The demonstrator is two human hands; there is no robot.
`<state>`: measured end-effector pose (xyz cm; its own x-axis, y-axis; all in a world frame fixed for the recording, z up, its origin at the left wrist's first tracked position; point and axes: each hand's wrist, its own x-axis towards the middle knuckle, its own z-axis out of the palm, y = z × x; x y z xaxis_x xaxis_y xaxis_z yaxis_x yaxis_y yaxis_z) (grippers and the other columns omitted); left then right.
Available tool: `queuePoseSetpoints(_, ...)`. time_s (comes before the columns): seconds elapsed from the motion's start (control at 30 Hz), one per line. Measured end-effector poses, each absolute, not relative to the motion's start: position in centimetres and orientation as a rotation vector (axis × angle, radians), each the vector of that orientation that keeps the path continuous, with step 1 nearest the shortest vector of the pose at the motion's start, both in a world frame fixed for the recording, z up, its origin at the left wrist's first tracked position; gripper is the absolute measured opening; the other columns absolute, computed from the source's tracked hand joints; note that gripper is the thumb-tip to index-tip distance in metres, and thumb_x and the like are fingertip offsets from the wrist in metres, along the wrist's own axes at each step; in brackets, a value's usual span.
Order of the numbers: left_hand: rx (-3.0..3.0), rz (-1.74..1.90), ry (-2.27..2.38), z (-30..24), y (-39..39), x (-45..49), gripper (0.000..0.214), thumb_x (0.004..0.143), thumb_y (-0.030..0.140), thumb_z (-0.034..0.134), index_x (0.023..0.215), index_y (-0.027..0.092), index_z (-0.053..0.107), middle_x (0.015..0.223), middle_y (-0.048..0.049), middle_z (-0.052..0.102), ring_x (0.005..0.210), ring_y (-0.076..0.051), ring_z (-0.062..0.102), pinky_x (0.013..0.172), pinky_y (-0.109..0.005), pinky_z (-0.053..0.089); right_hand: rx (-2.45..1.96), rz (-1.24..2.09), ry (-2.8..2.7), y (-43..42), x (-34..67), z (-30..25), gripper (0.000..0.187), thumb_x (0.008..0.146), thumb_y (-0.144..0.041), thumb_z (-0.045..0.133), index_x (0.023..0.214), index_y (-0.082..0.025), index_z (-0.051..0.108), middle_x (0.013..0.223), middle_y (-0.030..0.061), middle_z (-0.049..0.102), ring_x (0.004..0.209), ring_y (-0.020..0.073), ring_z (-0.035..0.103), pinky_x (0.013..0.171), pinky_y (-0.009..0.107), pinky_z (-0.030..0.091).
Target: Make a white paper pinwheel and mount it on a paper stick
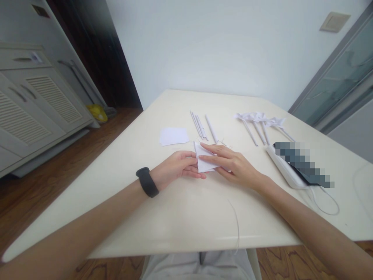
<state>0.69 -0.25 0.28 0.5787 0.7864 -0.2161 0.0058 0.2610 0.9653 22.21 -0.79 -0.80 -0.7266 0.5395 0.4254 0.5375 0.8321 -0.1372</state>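
Note:
A small folded piece of white paper (204, 162) lies on the cream table (180, 210) in front of me. My left hand (176, 168), with a black band on its wrist, pinches the paper's left edge between thumb and fingers. My right hand (233, 163) lies over the paper's right side, its fingers stretched out and pressing the paper flat. Part of the paper is hidden under the right hand.
A flat white paper square (174, 136) lies just beyond my left hand. Several thin white rolled sticks (201, 126) lie behind the paper. Farther right lie several paper pinwheels on sticks (259, 122). A white power strip (287, 173) with a cable sits at the right. Cabinets stand at the left.

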Motion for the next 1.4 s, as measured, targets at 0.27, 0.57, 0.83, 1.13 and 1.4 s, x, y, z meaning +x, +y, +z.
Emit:
queuePoseSetpoints(0.27,1.206,0.569,0.809,0.2,-0.1,0.6,0.017,0.083,0.027,0.052,0.089,0.013,0.062,0.083,-0.0048,0.068,0.079,-0.018,0.067,0.081,-0.03,0.051,-0.779,-0.032,-2.566,-0.6,22.2,-1.1,0.045,0.086,-0.013,0.04,0.13,-0.022,0.044,0.145,0.0047,0.029,0.128,0.0193,0.036,0.102,0.039,0.037)
queuePoseSetpoints(0.57,1.251,0.577,0.827,0.0,0.3,0.3,0.032,0.08,0.038,0.055,0.098,0.012,0.061,0.091,-0.0096,0.068,0.086,-0.021,0.066,0.084,-0.033,0.05,-0.869,0.03,-2.573,-0.7,21.9,-1.2,0.044,0.088,-0.01,0.035,0.13,-0.023,0.044,0.145,0.0025,0.03,0.124,0.0195,0.04,0.097,0.037,0.043)
queuePoseSetpoints(0.83,1.292,0.545,0.901,0.3,-0.1,0.5,0.044,0.08,0.051,0.049,0.099,0.012,0.055,0.099,-0.0127,0.065,0.082,-0.021,0.066,0.085,-0.039,0.049,-0.778,0.37,-2.203,-1.3,21.3,-0.4,0.048,0.087,-0.002,0.03,0.125,-0.024,0.049,0.136,0.003,0.045,0.124,0.0137,0.041,0.104,0.035,0.034)
queuePoseSetpoints(1.13,1.348,0.458,0.871,0.1,-0.2,0.8,0.038,0.078,0.041,0.056,0.106,0.016,0.054,0.113,-0.0126,0.057,0.082,-0.021,0.066,0.081,-0.037,0.051,-0.878,0.797,-1.773,-1.1,21.4,0.1,0.036,0.092,-0.02,0.037,0.124,-0.026,0.05,0.132,-0.0003,0.05,0.122,0.0181,0.044,0.101,0.035,0.036)
queuePoseSetpoints(1.4,1.358,0.494,0.802,-0.2,-0.2,0.7,0.028,0.082,0.039,0.052,0.095,0.015,0.061,0.098,-0.0084,0.064,0.083,-0.02,0.066,0.074,-0.03,0.05,-0.884,0.793,-1.819,-1.1,21.5,0.1,0.04,0.09,-0.013,0.037,0.124,-0.028,0.051,0.133,-0.0015,0.048,0.125,0.0174,0.041,0.105,0.036,0.03)
